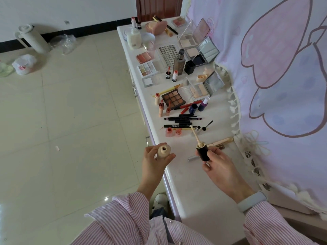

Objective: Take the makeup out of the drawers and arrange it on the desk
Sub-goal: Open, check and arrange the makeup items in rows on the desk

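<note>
At the far left a tall pale jug [31,38] stands on the glossy cream floor tiles [70,112], with crumpled clear plastic bags [63,43] beside it. The left hand [155,160] curls its fingers around a small beige bottle [163,151], round-bodied and matte, its narrow neck open and uncapped; what is inside cannot be seen. It is held just off the near edge of the white desk [194,188]. The right hand [219,164] pinches a black cylindrical cap [203,150] over the desk, its beige wand applicator [194,134] pointing up and away, coated in cream-coloured product. Farther along the smooth desktop lie a row of thin black pencils [182,121], a square brown eyeshadow palette [173,99] with nine matte pans, a pastel palette [147,68], and open mirrored compacts [205,86] holding pale pressed powder. A pink printed cloth [274,68] with a tasselled edge hangs at the right.
</note>
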